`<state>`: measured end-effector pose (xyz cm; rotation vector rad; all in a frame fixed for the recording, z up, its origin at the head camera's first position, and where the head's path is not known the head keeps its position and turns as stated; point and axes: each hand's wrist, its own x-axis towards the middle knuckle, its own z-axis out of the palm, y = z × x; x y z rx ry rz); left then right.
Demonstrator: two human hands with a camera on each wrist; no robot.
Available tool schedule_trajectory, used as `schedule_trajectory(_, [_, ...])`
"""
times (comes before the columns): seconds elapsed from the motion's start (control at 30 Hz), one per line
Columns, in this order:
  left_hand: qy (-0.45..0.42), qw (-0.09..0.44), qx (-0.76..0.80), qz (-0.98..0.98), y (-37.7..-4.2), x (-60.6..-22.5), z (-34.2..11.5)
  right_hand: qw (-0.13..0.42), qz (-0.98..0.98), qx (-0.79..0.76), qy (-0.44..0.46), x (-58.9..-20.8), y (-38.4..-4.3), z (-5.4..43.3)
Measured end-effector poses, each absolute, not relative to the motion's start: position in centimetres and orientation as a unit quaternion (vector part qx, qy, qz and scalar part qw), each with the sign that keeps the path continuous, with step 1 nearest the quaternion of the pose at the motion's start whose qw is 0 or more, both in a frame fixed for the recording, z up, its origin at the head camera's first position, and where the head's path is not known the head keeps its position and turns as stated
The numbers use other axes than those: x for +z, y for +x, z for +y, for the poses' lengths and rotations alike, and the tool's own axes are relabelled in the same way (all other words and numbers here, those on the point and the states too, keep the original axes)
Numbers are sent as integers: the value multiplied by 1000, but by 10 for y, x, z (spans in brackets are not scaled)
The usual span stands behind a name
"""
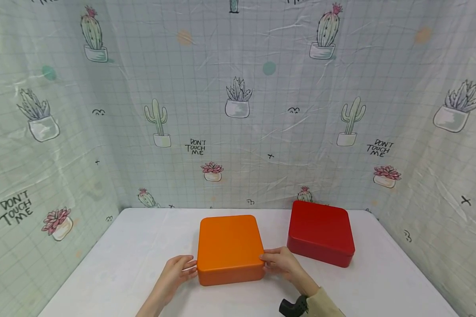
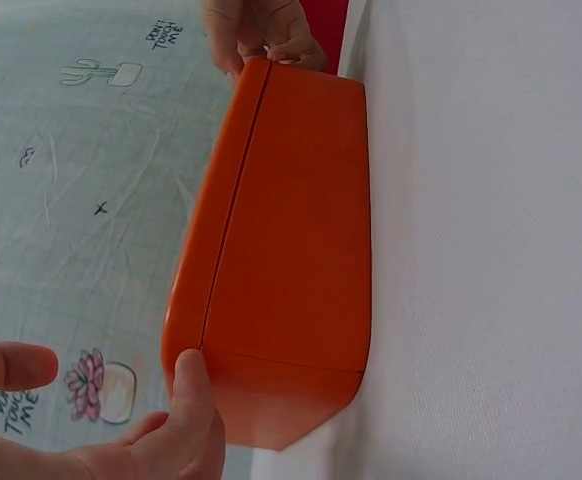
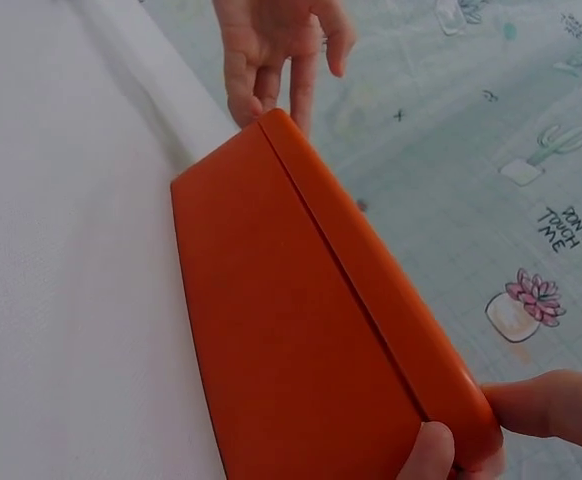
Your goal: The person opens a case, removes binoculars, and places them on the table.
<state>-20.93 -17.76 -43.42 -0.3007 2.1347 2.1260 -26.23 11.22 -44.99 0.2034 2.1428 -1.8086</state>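
An orange lidded box, square with rounded corners, rests on the white table. A thin seam below its top marks off the lid, which sits closed in both wrist views. At the box's left side, my left hand touches the front corner near the seam with extended fingers; in the left wrist view one finger stands apart from the box. My right hand is at the right front corner, thumb on the side by the seam and another finger across the lid's edge, pinching it. The box's contents are hidden.
A red box of similar shape stands at the back right, turned at a slant. The white table meets a printed cactus curtain at the back and sides. A dark wrist device sits by the right sleeve.
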Motion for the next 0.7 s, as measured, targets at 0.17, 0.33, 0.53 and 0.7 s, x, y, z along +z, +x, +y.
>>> schedule_trajectory(0.17, [-89, 62, 699, 707, -209, -434, -181, 176, 743, -640, 84, -450, -264, 112])
schedule_trajectory(0.33, [-77, 63, 699, 708, -208, -435, -183, 178, 747, -634, 86, -449, -263, 113])
schedule_trajectory(0.53, [-80, 52, 692, 716, -208, -433, -181, 135, 821, -555, 25, -445, -255, 113])
schedule_trajectory(0.7, [-88, 46, 669, 737, -212, -431, -178, 114, 849, -516, 3, -439, -252, 112])
